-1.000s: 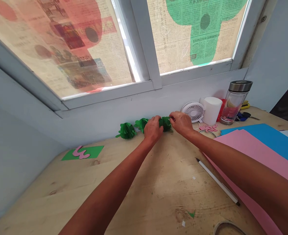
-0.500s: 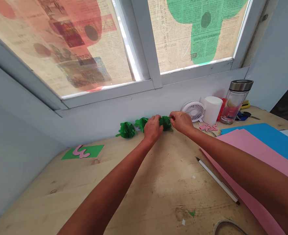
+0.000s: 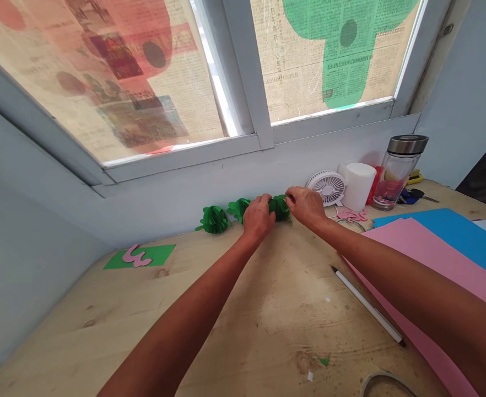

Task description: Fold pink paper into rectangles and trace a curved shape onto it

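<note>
Along the wall at the back of the table stands a row of green pleated-paper figures. My left hand (image 3: 259, 218) rests with curled fingers at the left side of the rightmost green paper figure (image 3: 279, 209). On its other side, my right hand (image 3: 307, 205) pinches the figure's upper right edge between thumb and forefinger. Another green paper figure (image 3: 237, 209) is just left of my left hand and partly behind it. Farther left sits a third paper figure (image 3: 213, 220), with fanned folds and small flaps sticking out. My fingertips partly hide the rightmost figure.
Right of my hands stand a white fan (image 3: 329, 187), a white cylinder (image 3: 358, 184) and a glass bottle (image 3: 398, 173). Pink paper (image 3: 425, 259) overlaps blue paper (image 3: 453, 231). A white pen (image 3: 367, 306) lies in front. A green card (image 3: 160, 255) with a pink cutout (image 3: 136, 257) lies left.
My right hand has shifted very slightly left, still pinching the rightmost paper figure. My left hand and the other figures look the same.
</note>
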`<state>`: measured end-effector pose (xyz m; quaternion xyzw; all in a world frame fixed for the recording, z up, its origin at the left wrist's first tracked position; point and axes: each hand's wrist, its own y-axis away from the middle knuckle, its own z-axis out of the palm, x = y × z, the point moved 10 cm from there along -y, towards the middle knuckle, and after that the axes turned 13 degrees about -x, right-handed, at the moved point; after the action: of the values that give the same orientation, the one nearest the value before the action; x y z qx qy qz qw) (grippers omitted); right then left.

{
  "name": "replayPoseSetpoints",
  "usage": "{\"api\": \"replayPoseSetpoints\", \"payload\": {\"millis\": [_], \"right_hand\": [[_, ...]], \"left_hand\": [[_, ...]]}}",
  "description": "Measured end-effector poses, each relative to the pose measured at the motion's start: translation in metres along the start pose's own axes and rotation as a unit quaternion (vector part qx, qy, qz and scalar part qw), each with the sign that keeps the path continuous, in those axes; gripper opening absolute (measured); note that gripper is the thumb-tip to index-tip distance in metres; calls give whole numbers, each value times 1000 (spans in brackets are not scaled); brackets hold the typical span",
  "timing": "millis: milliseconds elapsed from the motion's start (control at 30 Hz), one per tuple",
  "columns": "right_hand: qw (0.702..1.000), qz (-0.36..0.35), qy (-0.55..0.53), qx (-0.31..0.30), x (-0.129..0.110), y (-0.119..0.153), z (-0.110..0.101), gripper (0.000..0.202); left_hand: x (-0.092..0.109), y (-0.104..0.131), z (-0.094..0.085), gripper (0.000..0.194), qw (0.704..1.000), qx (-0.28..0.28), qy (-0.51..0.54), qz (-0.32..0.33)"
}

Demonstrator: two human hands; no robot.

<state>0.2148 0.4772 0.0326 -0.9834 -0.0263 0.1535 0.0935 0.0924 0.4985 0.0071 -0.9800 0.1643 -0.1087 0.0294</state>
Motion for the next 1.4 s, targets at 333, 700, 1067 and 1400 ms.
{"api": "replayPoseSetpoints", "payload": {"millis": [333,700,1067,1400], "right_hand": [[1000,5,-3,7,-1,1,2,26],[1000,10,-1,8,-2,2,2,27],[1000,14,15,-6,-1,5,6,26],[998,19,31,-43,0,3,13,25]], "left_hand": [[0,1,-1,40,1000,3,1,1],[0,0,0,40,1000,-1,0,-3],[2,1,-3,35,1000,9,1,3],[4,1,-5,28,1000,20,7,4]]}}
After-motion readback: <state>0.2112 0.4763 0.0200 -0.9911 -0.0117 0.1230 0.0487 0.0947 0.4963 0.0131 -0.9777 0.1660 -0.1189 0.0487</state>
